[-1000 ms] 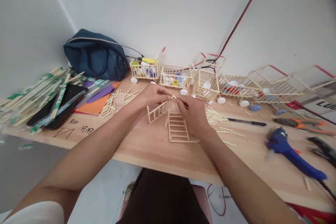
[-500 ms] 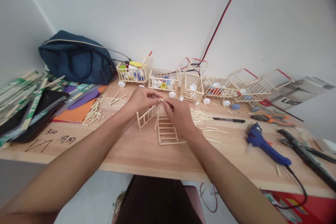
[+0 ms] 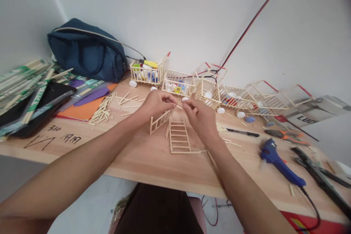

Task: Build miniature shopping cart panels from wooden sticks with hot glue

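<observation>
My left hand (image 3: 159,104) is closed on the upper end of a small ladder-like stick frame (image 3: 159,121), which leans upright on the table. Its fingertips partly cover the frame's top. A short gap to the right, my right hand (image 3: 201,117) pinches a short wooden stick (image 3: 179,107); only the stick's end shows past the fingertips. Below and between the hands, a second ladder-like stick frame (image 3: 179,136) lies flat on the wood, with a longer stick reaching right from its near edge.
Several stick carts (image 3: 178,82) with bottle-cap wheels stand along the wall. Cut sticks (image 3: 103,109) lie in a pile at left, by a blue bag (image 3: 87,51). A blue glue gun (image 3: 279,162), a black pen (image 3: 242,132) and orange-handled pliers (image 3: 287,137) lie at right.
My right hand has drawn away to the right from my left hand, opening a gap between their fingertips. The left hand keeps its hold on the upright frame. The whole view has shifted slightly.
</observation>
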The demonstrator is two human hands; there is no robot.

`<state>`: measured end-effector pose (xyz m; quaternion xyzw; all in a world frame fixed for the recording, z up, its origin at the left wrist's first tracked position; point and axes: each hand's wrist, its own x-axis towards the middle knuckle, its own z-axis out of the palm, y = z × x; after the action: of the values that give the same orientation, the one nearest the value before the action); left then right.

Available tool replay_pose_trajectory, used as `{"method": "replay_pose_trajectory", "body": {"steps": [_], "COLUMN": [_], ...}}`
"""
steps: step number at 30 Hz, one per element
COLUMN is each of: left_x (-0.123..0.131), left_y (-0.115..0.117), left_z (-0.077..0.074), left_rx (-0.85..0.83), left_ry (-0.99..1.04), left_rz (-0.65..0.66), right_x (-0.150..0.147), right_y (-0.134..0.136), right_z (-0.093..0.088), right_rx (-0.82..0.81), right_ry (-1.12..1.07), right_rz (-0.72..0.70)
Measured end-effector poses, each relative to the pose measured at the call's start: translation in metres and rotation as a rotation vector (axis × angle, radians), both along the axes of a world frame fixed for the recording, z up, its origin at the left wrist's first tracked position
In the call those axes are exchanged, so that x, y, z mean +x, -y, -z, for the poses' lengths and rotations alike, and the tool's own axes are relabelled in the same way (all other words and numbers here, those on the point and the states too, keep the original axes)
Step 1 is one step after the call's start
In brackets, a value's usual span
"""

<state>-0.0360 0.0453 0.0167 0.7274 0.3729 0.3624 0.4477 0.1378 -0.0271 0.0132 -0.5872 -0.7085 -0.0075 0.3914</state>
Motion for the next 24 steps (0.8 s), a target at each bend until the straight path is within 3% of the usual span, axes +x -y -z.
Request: {"method": "replay_pose_trajectory", "body": {"steps": [3, 6, 10, 24], "left_x": [-0.001, -0.001, -0.002, -0.004], "left_y": [-0.002, -0.002, 0.001, -0.001], "left_z": [0.001, -0.002, -0.005, -0.005], "left_rx": [-0.03, -0.062, -0.091, -0.114], "left_ry": [0.008, 0.009, -0.004, -0.016], "left_rz": [0.012, 0.014, -0.002, -0.02], "right_x": [0.027, 0.05, 0.058, 0.071], "right_y": [-0.008, -0.018, -0.026, -0.015], "right_z": [-0.015, -0.023, -0.017, 0.01], "right_rx": [0.162, 0.128, 0.053, 0.241], "right_ry": [0.158, 0.298, 0.371, 0.51], "right_rz": [0.183, 0.278, 0.285, 0.246]}}
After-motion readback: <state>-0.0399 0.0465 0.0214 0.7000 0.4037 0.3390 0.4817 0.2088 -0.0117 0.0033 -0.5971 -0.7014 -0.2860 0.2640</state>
